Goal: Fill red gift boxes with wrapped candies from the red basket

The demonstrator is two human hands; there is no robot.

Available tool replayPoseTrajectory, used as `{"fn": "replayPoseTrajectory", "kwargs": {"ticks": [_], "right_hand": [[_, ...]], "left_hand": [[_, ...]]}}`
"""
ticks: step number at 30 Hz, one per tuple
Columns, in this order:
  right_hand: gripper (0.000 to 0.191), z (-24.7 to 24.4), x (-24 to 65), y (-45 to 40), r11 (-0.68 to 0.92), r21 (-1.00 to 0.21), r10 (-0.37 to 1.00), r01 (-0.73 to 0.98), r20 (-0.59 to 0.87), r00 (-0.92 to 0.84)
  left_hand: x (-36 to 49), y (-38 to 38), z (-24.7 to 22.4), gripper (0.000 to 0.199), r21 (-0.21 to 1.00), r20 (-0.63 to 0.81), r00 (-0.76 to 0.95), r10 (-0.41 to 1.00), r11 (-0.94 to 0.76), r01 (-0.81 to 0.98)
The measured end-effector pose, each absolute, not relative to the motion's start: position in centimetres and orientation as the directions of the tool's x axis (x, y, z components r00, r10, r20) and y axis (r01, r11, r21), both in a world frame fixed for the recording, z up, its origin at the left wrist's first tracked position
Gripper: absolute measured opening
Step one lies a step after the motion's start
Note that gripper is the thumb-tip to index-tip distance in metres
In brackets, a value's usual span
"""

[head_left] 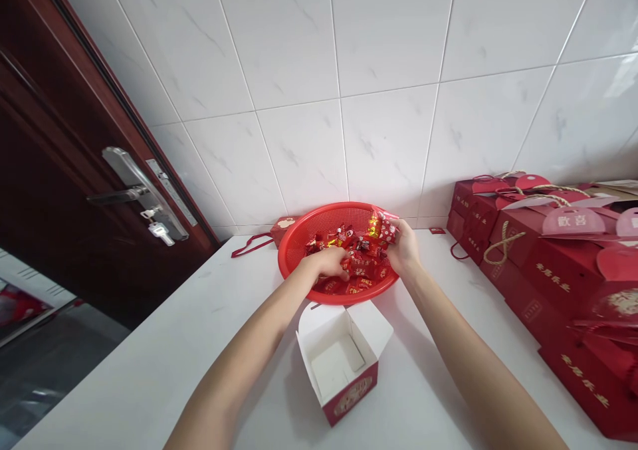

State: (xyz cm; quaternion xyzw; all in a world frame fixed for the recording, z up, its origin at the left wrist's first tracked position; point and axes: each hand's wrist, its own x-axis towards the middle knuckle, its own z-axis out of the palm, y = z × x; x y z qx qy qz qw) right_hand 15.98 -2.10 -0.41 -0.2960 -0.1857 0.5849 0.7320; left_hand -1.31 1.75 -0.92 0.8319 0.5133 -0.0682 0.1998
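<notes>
A red perforated plastic basket point(284, 250) stands against the tiled wall with red and gold wrapped candies point(366, 267) in it. Over the candies is my left hand point(329, 262), its fingers closed on a red-wrapped one. My right hand point(403, 247), at the basket's right rim, grips several wrapped candies point(383, 227), some red with pale dots and one gold. In front of the basket, between my forearms, sits a small red gift box point(351, 393), its flaps open and its white inside showing nothing in it.
Red gift boxes point(538, 270) with rope handles are stacked along the right side of the white table point(438, 383). Behind the basket's left side is a small red box point(285, 225) with a ribbon. On the left is a dark door point(64, 171) with keys point(162, 232) in its lock.
</notes>
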Motion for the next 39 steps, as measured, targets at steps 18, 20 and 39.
{"fn": "replayPoseTrajectory", "kwargs": {"ticks": [18, 20, 39], "right_hand": [[0.005, -0.7, 16.1, -1.9, 0.117, -0.659, 0.97, -0.743, -0.085, 0.228], [0.005, -0.6, 16.3, -1.9, 0.121, -0.659, 0.971, -0.742, -0.075, 0.226], [0.014, 4.7, 15.2, -11.0, 0.27, -0.867, 0.938, -0.419, 0.335, -0.088]], "left_hand": [[-1.1, 1.3, 0.3, 0.041, 0.674, 0.147, 0.451, 0.881, -0.423, 0.606], [-1.1, 1.0, 0.6, 0.034, 0.706, 0.163, 0.45, 0.878, -0.422, 0.569], [-6.7, -11.8, 5.2, 0.045, 0.679, 0.02, 0.567, 0.824, -0.427, 0.597]]}}
